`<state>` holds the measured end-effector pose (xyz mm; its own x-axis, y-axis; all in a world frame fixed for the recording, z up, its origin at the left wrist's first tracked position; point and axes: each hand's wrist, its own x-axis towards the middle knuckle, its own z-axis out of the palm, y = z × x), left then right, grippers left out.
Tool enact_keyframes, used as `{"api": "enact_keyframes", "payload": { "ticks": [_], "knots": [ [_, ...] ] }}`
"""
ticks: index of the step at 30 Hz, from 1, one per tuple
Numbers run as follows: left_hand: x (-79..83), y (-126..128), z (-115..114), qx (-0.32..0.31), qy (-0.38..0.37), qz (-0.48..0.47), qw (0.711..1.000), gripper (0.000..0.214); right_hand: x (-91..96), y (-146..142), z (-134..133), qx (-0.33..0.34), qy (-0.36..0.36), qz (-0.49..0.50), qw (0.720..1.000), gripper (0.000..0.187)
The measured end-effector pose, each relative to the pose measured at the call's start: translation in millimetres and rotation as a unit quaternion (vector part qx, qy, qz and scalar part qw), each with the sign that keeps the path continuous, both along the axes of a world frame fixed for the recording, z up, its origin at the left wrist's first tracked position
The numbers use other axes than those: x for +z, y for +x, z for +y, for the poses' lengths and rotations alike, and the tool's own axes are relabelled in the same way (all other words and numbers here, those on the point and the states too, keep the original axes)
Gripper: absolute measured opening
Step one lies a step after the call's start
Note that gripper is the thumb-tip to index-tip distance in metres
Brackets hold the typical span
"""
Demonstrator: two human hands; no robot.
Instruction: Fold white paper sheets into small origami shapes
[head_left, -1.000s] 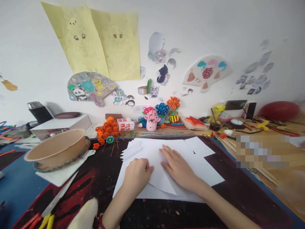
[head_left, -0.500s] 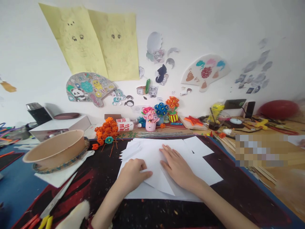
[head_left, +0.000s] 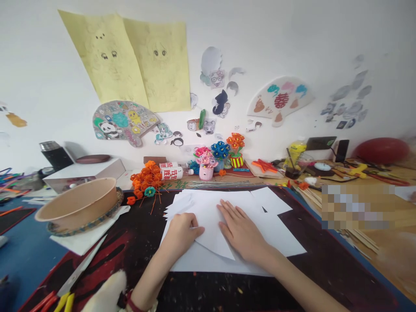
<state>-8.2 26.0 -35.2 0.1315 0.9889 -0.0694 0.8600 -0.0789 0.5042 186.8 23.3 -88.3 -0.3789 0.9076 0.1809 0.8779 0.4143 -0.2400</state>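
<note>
A folded sheet of white paper (head_left: 208, 219) lies over several other white sheets (head_left: 282, 234) on the dark mat. My left hand (head_left: 182, 234) is closed at the folded sheet's left edge, its fingers curled and its thumb along the paper; the fingertips are partly hidden. My right hand (head_left: 242, 229) lies flat on the same sheet, fingers stretched out and a little spread. Between the hands the sheet's lower edge bows slightly up from the paper beneath. Scissors (head_left: 76, 273) with red and yellow handles rest left of my left forearm.
A beige oval bowl (head_left: 78, 203) stands at the left on white paper. Behind the sheets are orange pipe-cleaner flowers (head_left: 146, 177), white bottles (head_left: 172, 173) and small flower pots (head_left: 206, 173). Wooden sticks (head_left: 360, 240) and a yellow bottle (head_left: 295, 156) are to the right.
My left hand has shifted slightly up and left, and the folded sheet's lower corner has moved up and left with it. My right hand stays flat in nearly the same place.
</note>
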Motion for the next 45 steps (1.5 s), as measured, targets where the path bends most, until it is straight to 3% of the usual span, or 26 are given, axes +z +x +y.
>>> {"api": "enact_keyframes", "payload": {
  "ticks": [10, 19, 25, 34, 45],
  "knots": [
    [1.8, -6.2, 1.0, -0.006, -0.034, -0.064, 0.997, 0.023, -2.5, -0.1, 1.0, 0.001, 0.018, -0.005, 1.0, 0.054],
    [-10.3, -4.8, 7.3, 0.079, 0.003, -0.201, 0.976, 0.016, 5.6, 2.5, -0.8, -0.02, 0.046, 0.037, 0.998, 0.047],
    [-19.1, 7.0, 5.1, 0.116, 0.007, -0.272, 0.955, 0.026, 2.7, -0.2, -2.4, -0.029, 0.028, 0.013, 0.999, 0.049],
    [-14.5, 12.0, -2.9, 0.103, -0.052, -0.144, 0.983, 0.032, -1.2, -2.7, -2.6, -0.054, 0.052, -0.014, 0.997, 0.054],
    [-0.9, 6.6, -4.7, 0.055, -0.039, -0.009, 0.998, 0.034, -3.4, -1.1, -2.7, -0.04, 0.079, -0.006, 0.996, 0.051]
  ]
}}
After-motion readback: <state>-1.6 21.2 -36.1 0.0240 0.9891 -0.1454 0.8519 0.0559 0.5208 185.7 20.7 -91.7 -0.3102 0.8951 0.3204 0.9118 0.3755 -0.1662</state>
